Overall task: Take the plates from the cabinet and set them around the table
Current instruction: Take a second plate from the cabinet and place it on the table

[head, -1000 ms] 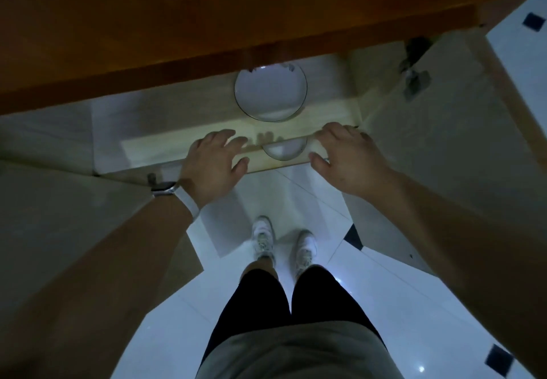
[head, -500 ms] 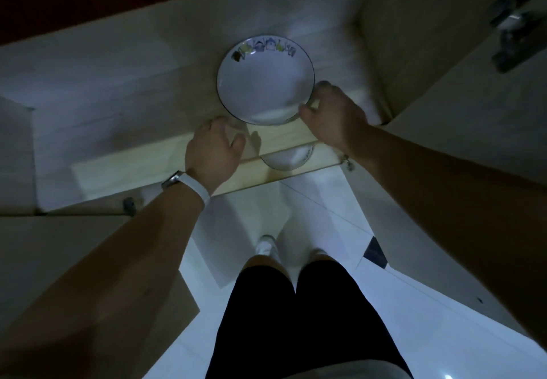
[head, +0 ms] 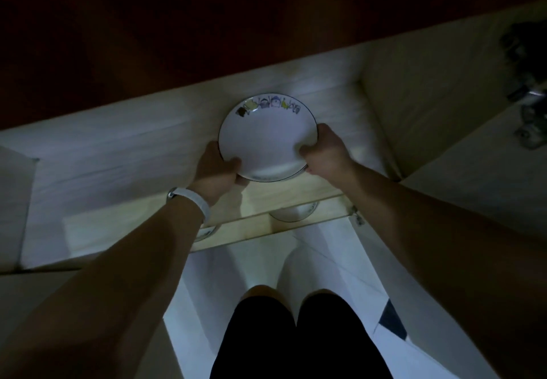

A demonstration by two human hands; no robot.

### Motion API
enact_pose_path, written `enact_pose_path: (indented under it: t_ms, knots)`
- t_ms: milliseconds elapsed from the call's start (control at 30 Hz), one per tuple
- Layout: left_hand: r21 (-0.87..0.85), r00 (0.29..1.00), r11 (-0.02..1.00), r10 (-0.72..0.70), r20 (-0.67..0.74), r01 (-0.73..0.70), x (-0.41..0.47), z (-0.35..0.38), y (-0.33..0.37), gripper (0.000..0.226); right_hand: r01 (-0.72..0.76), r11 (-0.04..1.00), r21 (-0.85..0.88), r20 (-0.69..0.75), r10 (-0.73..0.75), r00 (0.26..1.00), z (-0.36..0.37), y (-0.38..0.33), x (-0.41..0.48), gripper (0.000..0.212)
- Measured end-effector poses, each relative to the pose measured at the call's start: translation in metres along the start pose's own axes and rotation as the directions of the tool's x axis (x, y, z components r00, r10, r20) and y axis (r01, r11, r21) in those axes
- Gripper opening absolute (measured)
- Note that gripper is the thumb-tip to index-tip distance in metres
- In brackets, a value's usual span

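A white plate (head: 266, 139) with a dark rim line and small coloured pictures along its far edge is on the upper shelf (head: 124, 153) of the open cabinet. My left hand (head: 217, 173) grips its near-left rim, thumb on top. My right hand (head: 324, 152) grips its right rim. Below the shelf's front edge, parts of two more plates show: one (head: 294, 213) under the held plate, one (head: 207, 232) beside my left forearm.
The cabinet's right door (head: 479, 177) stands open with a metal hinge (head: 529, 112) at the upper right. A dark wooden counter (head: 207, 29) overhangs the cabinet. My legs (head: 296, 337) stand on a pale tiled floor (head: 257, 263) below.
Both hands moved from the shelf's front edge onto the plate and closed on its rim. My head leaned closer, so the cabinet interior fills more of the view.
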State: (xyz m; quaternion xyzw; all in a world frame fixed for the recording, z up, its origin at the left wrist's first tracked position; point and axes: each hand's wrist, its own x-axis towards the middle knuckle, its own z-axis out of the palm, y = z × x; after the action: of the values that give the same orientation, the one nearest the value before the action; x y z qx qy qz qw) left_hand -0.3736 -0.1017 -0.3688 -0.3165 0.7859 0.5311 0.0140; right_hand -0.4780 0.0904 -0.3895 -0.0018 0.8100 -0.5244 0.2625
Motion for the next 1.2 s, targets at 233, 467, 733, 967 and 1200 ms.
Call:
enact_pose_path:
  t_ms: [233,467,733,967,1200]
  knots:
    - [-0.143,0.994,0.983,-0.107,0.039,0.111,-0.026,0.001,0.002,0.041,-0.046,0.987,0.156,0.009,0.045,0.999,-0.014,0.001,-0.027,0.049]
    - [-0.229,0.983,0.956,-0.167,0.083,0.182,-0.091,-0.002,0.014,0.041,-0.058,0.997,0.04,-0.011,0.059,0.998,-0.036,-0.007,-0.093,0.043]
    - [-0.19,0.973,0.956,-0.204,0.11,0.222,-0.19,-0.007,0.049,0.041,-0.108,0.994,0.01,0.015,0.108,0.994,-0.077,-0.033,-0.19,0.049]
    - [-0.315,0.97,0.918,-0.231,0.072,0.242,-0.268,-0.007,0.078,0.042,-0.126,0.992,0.007,0.0,0.126,0.992,-0.101,-0.049,-0.258,0.043]
    - [-0.309,0.992,0.943,-0.119,0.043,0.126,-0.325,-0.016,0.107,0.049,-0.075,0.997,0.009,-0.024,0.075,0.997,-0.129,-0.063,-0.315,0.052]
